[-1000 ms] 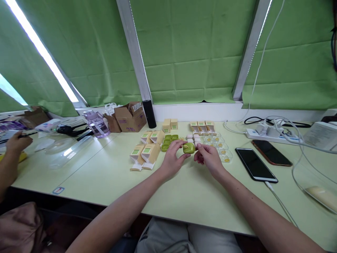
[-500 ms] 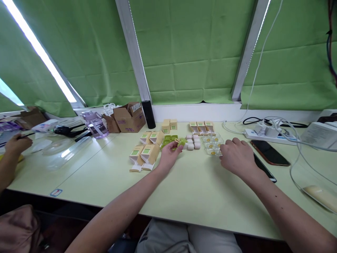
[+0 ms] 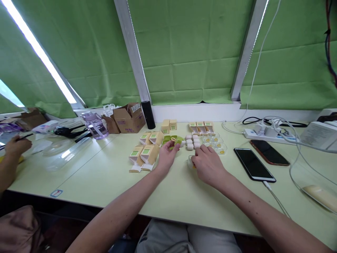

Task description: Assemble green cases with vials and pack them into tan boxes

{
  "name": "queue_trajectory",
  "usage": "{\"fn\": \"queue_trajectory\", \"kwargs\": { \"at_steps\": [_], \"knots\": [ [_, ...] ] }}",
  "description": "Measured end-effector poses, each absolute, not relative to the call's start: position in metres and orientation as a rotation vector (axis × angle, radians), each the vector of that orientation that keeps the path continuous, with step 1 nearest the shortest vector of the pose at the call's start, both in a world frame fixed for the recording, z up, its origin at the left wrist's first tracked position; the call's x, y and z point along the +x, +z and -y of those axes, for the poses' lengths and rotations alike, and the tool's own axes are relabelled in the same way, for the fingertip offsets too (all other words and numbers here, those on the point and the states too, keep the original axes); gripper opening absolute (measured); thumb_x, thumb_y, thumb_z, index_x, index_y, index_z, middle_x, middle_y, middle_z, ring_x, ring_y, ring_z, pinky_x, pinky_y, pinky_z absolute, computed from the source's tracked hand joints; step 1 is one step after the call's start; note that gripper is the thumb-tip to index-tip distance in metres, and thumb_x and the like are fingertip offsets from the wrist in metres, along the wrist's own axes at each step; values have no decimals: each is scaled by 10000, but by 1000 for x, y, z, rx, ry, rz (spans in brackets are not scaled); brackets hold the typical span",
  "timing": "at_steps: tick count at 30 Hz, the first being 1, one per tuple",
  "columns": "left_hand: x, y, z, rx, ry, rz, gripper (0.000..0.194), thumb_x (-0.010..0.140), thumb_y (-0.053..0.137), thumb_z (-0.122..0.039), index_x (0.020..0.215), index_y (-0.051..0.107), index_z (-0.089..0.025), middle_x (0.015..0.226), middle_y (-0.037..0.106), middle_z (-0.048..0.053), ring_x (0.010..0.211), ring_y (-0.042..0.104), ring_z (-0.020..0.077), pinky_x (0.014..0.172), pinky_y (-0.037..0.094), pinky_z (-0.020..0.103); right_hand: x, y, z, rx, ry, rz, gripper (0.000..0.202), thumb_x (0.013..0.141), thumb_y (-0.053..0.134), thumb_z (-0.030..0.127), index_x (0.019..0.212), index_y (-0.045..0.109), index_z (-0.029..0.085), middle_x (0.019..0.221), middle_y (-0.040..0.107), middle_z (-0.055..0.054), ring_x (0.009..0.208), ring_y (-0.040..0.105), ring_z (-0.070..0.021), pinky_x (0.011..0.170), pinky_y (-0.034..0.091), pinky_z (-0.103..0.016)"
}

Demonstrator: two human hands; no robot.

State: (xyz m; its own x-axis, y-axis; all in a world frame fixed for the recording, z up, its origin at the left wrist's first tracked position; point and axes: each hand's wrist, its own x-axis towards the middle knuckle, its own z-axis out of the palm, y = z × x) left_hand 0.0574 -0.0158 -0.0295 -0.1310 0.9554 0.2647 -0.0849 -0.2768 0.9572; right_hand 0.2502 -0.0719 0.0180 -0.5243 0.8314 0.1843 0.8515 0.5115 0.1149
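My left hand pinches a small green cap-like piece with a pale loop at its top. My right hand has its fingers closed on a small clear cup with a yellow spot, just above or on the table; I cannot tell which. Between and behind the hands stand white rounded pieces in rows. More clear cups with yellow spots are grouped to their right. Green pieces sit behind my left hand, partly hidden by it.
Open cream cartons stand left of my left hand; further cartons are at the back. Two phones and a power strip with cables lie right. A purple bottle stands left, near another person's hand holding a pen-like object.
My right hand has moved left from the group of clear cups, bringing one cup with it. My left hand has shifted slightly left, still holding the green piece.
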Motion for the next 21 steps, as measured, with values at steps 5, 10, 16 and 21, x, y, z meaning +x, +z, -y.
{"fn": "queue_trajectory", "kwargs": {
  "at_steps": [5, 10, 16, 21],
  "knots": [
    [54, -31, 12, 1230, 1591, -1086, 599, 681, 891, -633, 1033, 750, -169, 1018, 766, 80, 907, 694, 207, 869, 547, 334, 236, 11, 56, -1374, -129, 2606, 197, 834, 686, 135, 1012, 762, 169, 1149, 669, -170, 1128, 569, -340, 887, 416, -417],
    [55, -30, 14, 1212, 1619, -1070, 566, 702, 887, -613, 1017, 739, -167, 1039, 763, 79, 942, 692, 216, 880, 536, 340, 242, -8, 47, -1328, 406, 2267, 659, 750, 752, 110, 1378, 559, 169, 1369, 620, -165, 1223, 605, -306, 928, 478, -373],
    [56, -27, 16, 1185, 1628, -1039, 538, 714, 887, -595, 1013, 748, -170, 1068, 766, 81, 949, 689, 209, 887, 532, 335, 245, -41, 29, -1283, 949, 1802, 446, 707, 783, 144, 1135, 674, 206, 1129, 739, -90, 1009, 688, -254, 857, 519, -373],
    [54, -28, 15, 1166, 1644, -1010, 532, 736, 871, -602, 1018, 752, -166, 1076, 767, 86, 950, 687, 196, 893, 540, 326, 253, -38, 21, -700, 1564, 1179, 444, 752, 862, 350, 1150, 706, 230, 1047, 749, -50, 1021, 713, -251, 914, 580, -422]
  ]
}}
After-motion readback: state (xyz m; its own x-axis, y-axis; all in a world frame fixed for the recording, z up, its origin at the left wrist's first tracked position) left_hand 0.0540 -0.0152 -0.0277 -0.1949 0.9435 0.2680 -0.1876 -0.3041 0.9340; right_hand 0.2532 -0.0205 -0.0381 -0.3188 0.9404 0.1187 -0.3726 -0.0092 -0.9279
